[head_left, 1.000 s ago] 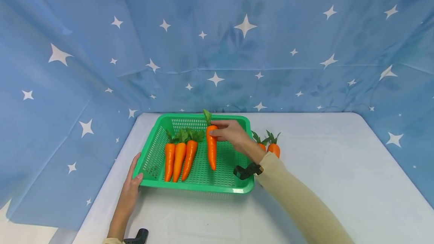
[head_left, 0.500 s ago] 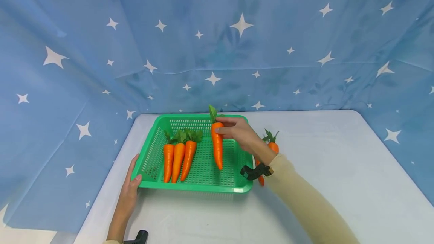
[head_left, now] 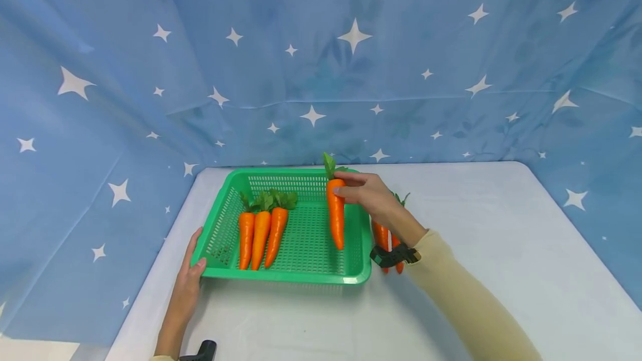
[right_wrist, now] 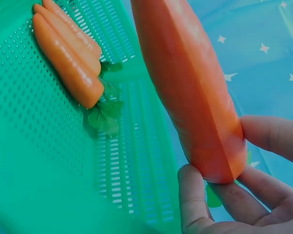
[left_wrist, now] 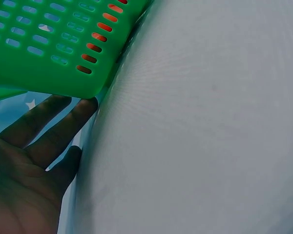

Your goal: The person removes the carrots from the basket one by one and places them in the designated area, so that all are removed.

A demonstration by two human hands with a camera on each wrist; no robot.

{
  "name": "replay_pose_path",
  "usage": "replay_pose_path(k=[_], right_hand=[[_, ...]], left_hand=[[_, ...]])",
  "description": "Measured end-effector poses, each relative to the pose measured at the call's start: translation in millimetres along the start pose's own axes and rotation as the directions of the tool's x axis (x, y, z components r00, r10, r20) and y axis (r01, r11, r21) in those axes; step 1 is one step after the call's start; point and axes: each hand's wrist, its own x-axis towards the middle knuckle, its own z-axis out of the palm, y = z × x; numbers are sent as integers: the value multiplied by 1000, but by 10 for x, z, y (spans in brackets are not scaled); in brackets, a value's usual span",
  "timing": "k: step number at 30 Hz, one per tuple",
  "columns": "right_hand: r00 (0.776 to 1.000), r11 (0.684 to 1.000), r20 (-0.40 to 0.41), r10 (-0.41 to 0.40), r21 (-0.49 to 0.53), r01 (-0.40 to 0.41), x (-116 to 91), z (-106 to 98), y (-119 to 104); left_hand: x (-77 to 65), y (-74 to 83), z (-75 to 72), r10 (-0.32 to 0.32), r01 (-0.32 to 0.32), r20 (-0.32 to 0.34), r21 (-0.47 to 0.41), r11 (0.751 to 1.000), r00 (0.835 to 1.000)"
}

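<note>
**Carrot (head_left: 337, 216) in right hand (head_left: 368, 194), over basket (head_left: 301, 278)**

Orange carrot is just left of the right fingers, over the basket's right half, seemingly clear of the floor. Long axis runs far to near: leafy end at the fingertips, tip toward the person. Right hand nearer; thumb and fingers pinch the thick end. Looks smooth, glossy, tapered, green leaves on top.

Left hand (head_left: 186, 280) at the basket's near-left corner, fingers straight and spread, touching it. Three more carrots (head_left: 261, 238) lie side by side in the basket's left half. Two outside carrots (head_left: 381, 235) on white table (head_left: 476, 227), right of basket, partly hidden by the right arm.
</note>
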Motion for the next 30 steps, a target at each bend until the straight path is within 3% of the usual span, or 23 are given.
replay_pose_path(k=[17,30], right_hand=[[998,999,-65,4,-37,-6,-154,-393,101],[995,1000,-104,4,4,-3,-252,-655,172]], left_hand=[[-9,3,-4,-2,2,3,-16,1000,1000],[-1,-16,-2,0,0,-2,-11,1000,1000]])
